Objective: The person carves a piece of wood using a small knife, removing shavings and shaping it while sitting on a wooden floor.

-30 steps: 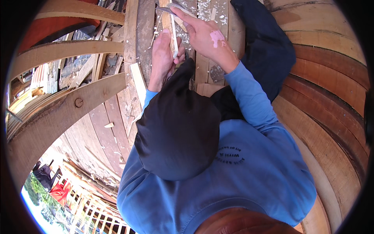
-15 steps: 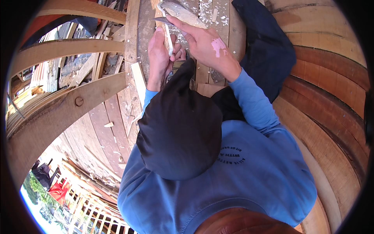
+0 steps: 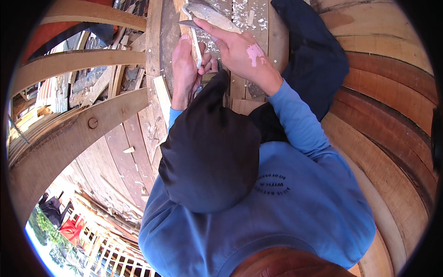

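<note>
My left hand (image 3: 183, 64) is closed around a narrow pale wood strip (image 3: 198, 54), thumb along its side, and the strip points away from me. In my right hand (image 3: 244, 51) is a knife (image 3: 189, 24). Its dark, pointed blade lies across the strip just beyond my left thumb, with my index finger stretched along it. The knife's handle is hidden in my palm. Just past the hands lies a pale, rough-faced long piece (image 3: 214, 16), greyish at its far end; its kind I cannot make out.
White shavings (image 3: 242, 16) litter the plank floor (image 3: 124, 147) ahead. My dark-trousered leg (image 3: 311, 60) stretches along the right. Curved wooden ribs (image 3: 83, 122) rise at the left, with scrap wood (image 3: 99, 85) beyond them. Curved planks (image 3: 383, 83) form a wall at the right.
The whole view has shifted very slightly. Both hands keep the same grip, and the blade stays across the strip at nearly the same spot.
</note>
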Motion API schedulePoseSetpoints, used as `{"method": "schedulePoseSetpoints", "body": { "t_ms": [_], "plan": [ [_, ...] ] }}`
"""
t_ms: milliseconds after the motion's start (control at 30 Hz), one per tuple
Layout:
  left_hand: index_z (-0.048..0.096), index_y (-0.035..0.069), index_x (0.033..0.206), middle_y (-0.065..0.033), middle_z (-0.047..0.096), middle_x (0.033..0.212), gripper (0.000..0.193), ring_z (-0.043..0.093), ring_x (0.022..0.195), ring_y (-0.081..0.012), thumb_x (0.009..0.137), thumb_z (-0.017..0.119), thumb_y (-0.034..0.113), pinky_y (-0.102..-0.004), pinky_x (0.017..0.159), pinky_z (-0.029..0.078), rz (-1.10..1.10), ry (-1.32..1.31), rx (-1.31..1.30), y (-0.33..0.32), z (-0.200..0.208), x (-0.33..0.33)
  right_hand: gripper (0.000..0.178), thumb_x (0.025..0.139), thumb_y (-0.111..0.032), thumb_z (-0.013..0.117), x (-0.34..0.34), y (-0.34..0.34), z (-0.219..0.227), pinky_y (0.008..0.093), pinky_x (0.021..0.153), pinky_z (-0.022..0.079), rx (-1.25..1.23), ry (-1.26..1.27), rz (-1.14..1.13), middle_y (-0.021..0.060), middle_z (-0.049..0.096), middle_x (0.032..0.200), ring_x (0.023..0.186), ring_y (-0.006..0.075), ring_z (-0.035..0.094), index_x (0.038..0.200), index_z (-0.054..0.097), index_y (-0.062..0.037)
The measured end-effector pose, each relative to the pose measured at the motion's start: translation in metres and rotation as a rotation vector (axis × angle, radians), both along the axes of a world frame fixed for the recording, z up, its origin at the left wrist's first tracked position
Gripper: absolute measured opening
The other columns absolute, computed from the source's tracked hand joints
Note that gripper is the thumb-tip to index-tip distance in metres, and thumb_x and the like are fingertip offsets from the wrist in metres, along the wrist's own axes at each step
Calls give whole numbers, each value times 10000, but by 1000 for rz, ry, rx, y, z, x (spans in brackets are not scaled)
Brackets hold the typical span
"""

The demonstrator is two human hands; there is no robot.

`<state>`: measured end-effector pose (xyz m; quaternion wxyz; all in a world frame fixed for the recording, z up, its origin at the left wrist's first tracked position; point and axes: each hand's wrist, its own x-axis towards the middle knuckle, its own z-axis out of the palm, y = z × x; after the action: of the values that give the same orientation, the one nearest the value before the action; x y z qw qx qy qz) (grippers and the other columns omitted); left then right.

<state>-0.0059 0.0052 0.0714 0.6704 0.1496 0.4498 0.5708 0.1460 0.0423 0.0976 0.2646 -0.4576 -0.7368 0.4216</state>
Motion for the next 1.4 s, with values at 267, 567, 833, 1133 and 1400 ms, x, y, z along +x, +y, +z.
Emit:
{"method": "schedulePoseSetpoints", "body": {
  "t_ms": [267,567,833,1133,1400],
  "plan": [
    [462,91,978,-19,450,680,319,367,466,-102,1122,397,367,-271,428,313,-94,45,45,-6,-8,1,520,1003,-69,486,-6,16,-19,415,636,584,144,32,-48,219,670,713,584,297,703,1484,565,-251],
    [473,85,900,-16,428,640,368,337,461,-95,1119,410,374,-254,413,263,5,-16,-12,1,0,1,497,1012,-90,495,-2,3,-20,436,659,556,119,-6,-18,231,673,743,613,337,678,1476,571,-253],
    [470,87,882,-10,424,619,381,326,431,-99,1116,422,385,-253,402,268,45,18,-55,0,-1,1,495,1026,-86,476,-11,2,-14,394,649,628,-22,76,-5,198,687,713,666,255,749,1484,563,-252],
    [467,104,887,-8,391,575,388,293,408,-89,1119,406,410,-256,378,221,-1,-36,58,0,0,0,549,1037,-64,438,6,26,2,419,1065,493,30,88,-125,263,619,1374,1273,394,613,1578,415,-155],
    [472,105,927,2,376,547,384,260,370,-88,1121,389,426,-250,369,203,-70,-187,197,-5,8,-8,683,992,-155,587,26,21,-42,332,691,507,117,92,-293,169,696,940,711,140,580,1616,320,-77]
  ]
}}
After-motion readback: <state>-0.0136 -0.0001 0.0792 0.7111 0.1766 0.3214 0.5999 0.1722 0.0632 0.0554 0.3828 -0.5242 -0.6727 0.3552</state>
